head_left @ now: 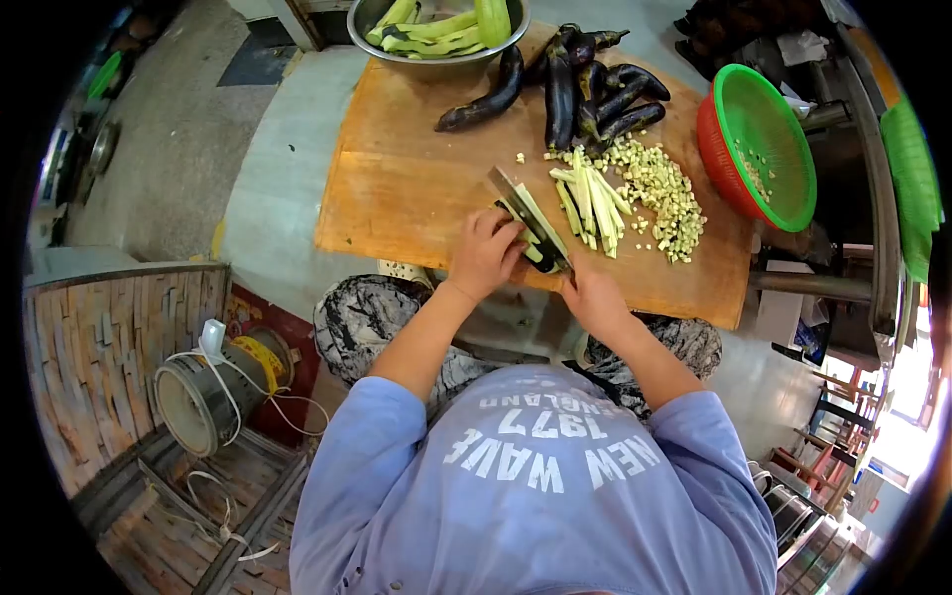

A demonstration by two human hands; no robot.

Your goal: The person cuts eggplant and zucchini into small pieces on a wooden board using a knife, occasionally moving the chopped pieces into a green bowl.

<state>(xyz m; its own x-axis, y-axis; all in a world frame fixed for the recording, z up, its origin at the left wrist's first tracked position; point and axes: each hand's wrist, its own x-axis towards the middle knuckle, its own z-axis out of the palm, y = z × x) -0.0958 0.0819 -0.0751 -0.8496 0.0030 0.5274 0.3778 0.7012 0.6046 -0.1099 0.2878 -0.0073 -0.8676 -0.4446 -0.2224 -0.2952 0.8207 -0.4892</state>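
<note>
Left hand (485, 254): mine, centre of the frame, fingers curled down over a dark-skinned eggplant piece (541, 260) near the lower edge of the wooden board (387, 188).
Right hand (597, 300): mine, just right of centre, closed around the handle end of a knife (531, 217), its blade slanting to the upper left, beside my left fingers. Whether the edge is in the flesh, I cannot quite tell; my fingers hide part of it.
Pale strips (595, 206): one bundle, right of the knife.
Diced cubes (671, 198): one loose spread, right of the strips.
Whole eggplants (560, 104): dark, heaped at upper centre, above the strips.
Metal bowl (436, 65): top of the frame, holding pale green lengths (428, 38).
Green colander (762, 129): upper right, inside a red basket (716, 164), a few bits in it.
</note>
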